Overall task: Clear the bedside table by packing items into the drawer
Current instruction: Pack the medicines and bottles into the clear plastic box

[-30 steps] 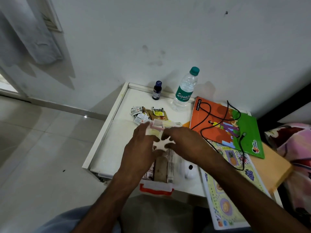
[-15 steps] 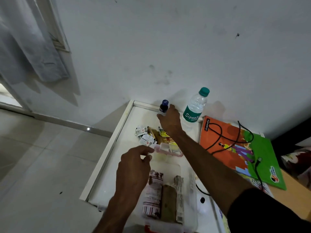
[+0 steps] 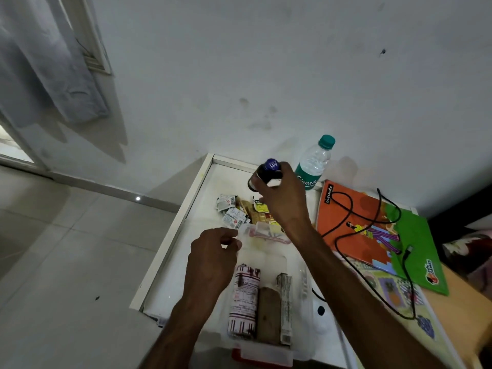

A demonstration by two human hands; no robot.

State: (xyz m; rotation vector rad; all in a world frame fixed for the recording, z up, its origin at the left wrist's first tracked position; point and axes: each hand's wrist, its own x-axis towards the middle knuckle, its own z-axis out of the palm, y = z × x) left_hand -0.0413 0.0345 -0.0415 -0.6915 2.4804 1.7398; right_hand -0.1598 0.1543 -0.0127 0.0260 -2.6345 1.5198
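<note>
Near the table's (image 3: 186, 217) back edge, the vial (image 3: 262, 174) is gripped by the right hand (image 3: 283, 198), lifted for packing. Next, it must be carried to the drawer, unseen here. A clear pouch (image 3: 262, 231) is pinched by the left hand (image 3: 213, 257). Free room lies along the left edge.

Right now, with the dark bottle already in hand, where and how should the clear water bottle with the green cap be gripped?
Grip the clear plastic water bottle with the green cap round its body at the green label, coming from the front. It stands upright against the wall, and the orange and green notebook lies to its right. The right hand holds the small dark bottle with the purple cap just to its left.
</note>
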